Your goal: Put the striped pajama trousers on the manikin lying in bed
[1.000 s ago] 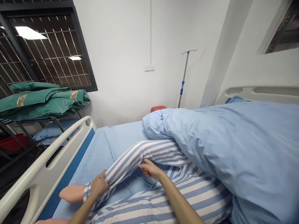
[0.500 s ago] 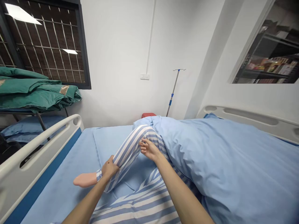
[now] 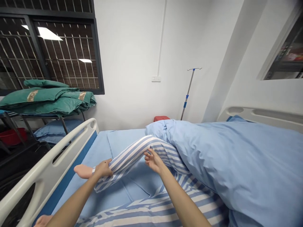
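Legs point(image 3: 146, 212): two, striped | Feet point(image 3: 83, 171): two, toward bed point(image 3: 125, 137)'s foot edge | Left hand point(image 3: 103, 169): grasping raised leg point(image 3: 132, 155) | Right hand point(image 3: 153, 161): half-curled beneath its knee, grip undeterminable

Bright, even light washes the white wall point(image 3: 127, 63) before me; ceiling lights glare as white patches in the window point(image 3: 71, 69), upper left. A soft shadow lies beneath the striped leg point(image 3: 132, 156) I hold. My right hand point(image 3: 153, 160) looks fairly crisp; the quilt point(image 3: 236, 157) softens toward the lower-right edge, and the bed rail point(image 3: 47, 170) stretches at lower left.
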A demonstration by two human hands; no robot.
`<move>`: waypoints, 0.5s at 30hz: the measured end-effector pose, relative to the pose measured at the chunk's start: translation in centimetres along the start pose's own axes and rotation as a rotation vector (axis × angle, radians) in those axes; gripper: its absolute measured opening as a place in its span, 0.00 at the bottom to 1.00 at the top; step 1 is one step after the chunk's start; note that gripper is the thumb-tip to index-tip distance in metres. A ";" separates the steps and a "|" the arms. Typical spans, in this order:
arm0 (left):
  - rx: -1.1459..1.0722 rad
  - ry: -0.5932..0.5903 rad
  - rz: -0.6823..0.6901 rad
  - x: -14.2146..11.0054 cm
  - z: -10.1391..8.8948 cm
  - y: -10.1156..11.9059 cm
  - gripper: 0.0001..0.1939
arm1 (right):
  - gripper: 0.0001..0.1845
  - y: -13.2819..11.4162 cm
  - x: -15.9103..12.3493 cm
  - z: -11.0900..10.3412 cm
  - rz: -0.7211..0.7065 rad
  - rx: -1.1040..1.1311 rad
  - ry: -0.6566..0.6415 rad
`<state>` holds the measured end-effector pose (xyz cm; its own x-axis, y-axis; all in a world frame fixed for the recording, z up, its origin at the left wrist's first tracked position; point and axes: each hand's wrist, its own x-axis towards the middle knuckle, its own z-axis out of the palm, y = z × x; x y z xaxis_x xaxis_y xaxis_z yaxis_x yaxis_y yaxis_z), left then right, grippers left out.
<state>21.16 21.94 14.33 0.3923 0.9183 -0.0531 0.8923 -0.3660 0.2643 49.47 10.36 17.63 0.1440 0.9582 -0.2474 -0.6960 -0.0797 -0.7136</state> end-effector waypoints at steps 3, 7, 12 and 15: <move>0.080 -0.049 -0.004 -0.5 -1.2 -2.5 0.38 | 0.10 2.6 0.7 -0.9 0.078 0.044 0.004; 0.189 -0.084 0.020 -0.9 -2.5 -4.9 0.37 | 0.11 6.5 1.3 -2.1 0.124 0.008 0.049; 0.285 -0.123 0.045 -1.6 -1.8 -6.6 0.34 | 0.12 10.6 1.6 -3.3 0.139 0.074 0.139; 0.317 -0.160 0.034 -2.2 -0.5 -7.1 0.35 | 0.13 12.0 1.6 -4.0 0.156 0.097 0.176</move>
<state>13.82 22.58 13.09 0.4306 0.8787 -0.2060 0.8932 -0.4476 -0.0425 44.15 9.88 6.06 0.1438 0.8733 -0.4656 -0.7825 -0.1877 -0.5937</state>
